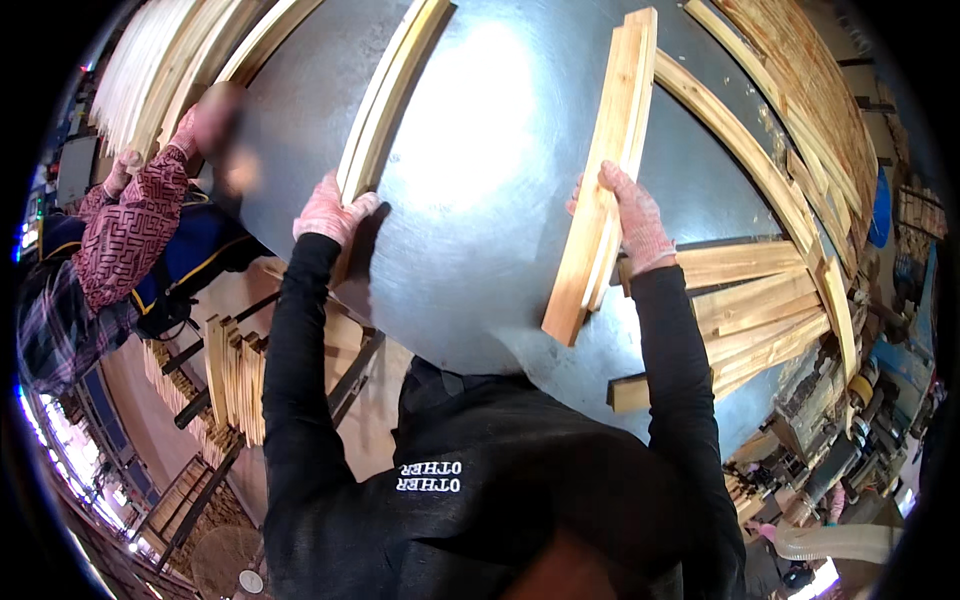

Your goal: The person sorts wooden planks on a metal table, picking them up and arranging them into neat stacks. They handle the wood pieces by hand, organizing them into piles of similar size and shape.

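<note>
Left wood strips [380, 100] clamped toward lower end by left hand [333, 213] — right strips [615, 110] gripped mid-length by right hand [634, 213], thumb atop.

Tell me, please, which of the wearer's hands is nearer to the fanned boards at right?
Right. The right hand is just above and left of the fanned boards; the left hand is much farther left.

This was a woodworking workshop, as shown by the broad metal worktable [450, 270], stacked timber strips [150, 62], racked wooden slats [237, 385] and ribbed pale hose [835, 543].
</note>
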